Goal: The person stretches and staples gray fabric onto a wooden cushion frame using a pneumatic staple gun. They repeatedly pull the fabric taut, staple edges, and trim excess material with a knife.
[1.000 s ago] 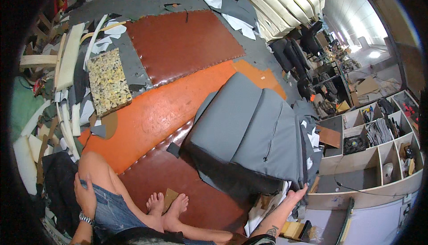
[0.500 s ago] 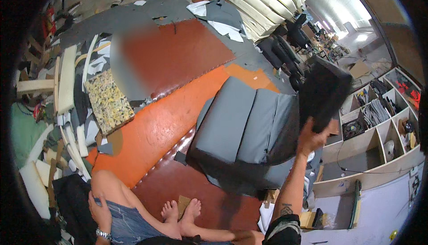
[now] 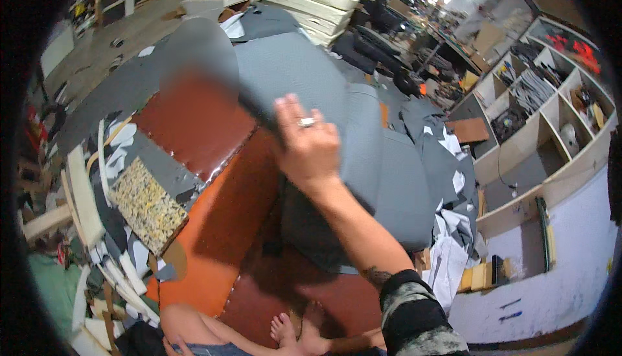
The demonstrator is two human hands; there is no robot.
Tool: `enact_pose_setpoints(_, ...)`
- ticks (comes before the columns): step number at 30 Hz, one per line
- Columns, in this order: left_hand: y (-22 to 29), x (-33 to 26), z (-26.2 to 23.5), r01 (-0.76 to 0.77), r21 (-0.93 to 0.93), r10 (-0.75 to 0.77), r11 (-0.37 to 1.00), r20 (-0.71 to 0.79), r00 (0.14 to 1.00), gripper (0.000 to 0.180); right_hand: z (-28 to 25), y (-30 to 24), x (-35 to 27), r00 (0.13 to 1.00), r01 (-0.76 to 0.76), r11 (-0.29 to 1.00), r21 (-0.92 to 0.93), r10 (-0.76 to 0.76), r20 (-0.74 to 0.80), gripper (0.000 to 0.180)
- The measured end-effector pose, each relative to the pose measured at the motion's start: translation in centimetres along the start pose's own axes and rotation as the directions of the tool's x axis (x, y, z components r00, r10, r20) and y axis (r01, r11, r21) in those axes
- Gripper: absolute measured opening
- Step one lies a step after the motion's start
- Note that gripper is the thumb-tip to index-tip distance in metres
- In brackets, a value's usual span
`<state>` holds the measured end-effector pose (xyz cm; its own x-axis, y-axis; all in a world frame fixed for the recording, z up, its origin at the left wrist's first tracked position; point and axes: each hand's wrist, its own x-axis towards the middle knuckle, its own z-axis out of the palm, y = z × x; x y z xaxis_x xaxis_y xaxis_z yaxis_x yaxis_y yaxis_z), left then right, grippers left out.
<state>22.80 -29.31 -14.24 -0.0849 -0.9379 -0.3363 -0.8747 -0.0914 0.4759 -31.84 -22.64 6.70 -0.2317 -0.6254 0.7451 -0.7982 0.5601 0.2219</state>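
My right hand (image 3: 310,145) closes its grip on a grey sheet (image 3: 207,58), held up and blurred at far left over the grey cushion (image 3: 363,161) on the floor. Step in hand, I judge: laying out the sheet; next needs a steady spread. Left hand unseen.

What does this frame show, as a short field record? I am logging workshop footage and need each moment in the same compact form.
Setting: workshop floor covered with upholstery sheets and scraps
Right hand: raised, ring on one finger, gripping a dark object that is motion-blurred
Left hand: not in view
Under the hand: grey cushion cover lying on an orange sheet
Nearby: brown sheet, speckled foam block, wooden shelf unit at right
Feet: bare, at lower edge
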Motion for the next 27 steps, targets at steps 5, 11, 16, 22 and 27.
enact_pose_setpoints(5, 2.1, -1.1, -1.5, -0.03, -0.073, 0.031, 0.997, 0.015, 0.999, 0.065, 5.6, -8.5, 0.3, 1.0, 0.004, 0.998, 0.064, -0.002, -0.025, 0.05)
enact_pose_setpoints(11, 0.7, -0.5, -0.9, 0.033, -0.12, -0.033, 0.992, 0.002, 0.999, 0.066, 12.5, -14.8, -1.9, 0.995, -0.068, 0.979, 0.19, 0.052, 0.091, 0.054)
enact_pose_setpoints(16, 0.1, 0.0, -0.9, 0.099, -0.027, -0.098, 0.995, 0.01, 0.995, 0.069, 15.8, -17.9, -6.9, 0.929, 0.071, 0.982, 0.174, -0.129, 0.347, 0.051)
enact_pose_setpoints(22, 1.6, -0.6, -1.9, 0.039, -0.118, -0.033, 0.992, 0.052, 0.998, 0.078, 15.5, -13.1, -11.3, 0.773, -0.424, 0.782, 0.457, 0.05, 0.633, 0.049)
enact_pose_setpoints(27, 2.8, -0.8, -2.1, 0.047, -0.129, -0.034, 0.99, 0.097, 0.995, 0.079, 7.0, 2.7, -22.2, 0.786, -0.617, 0.769, 0.164, 0.598, 0.156, 0.034)
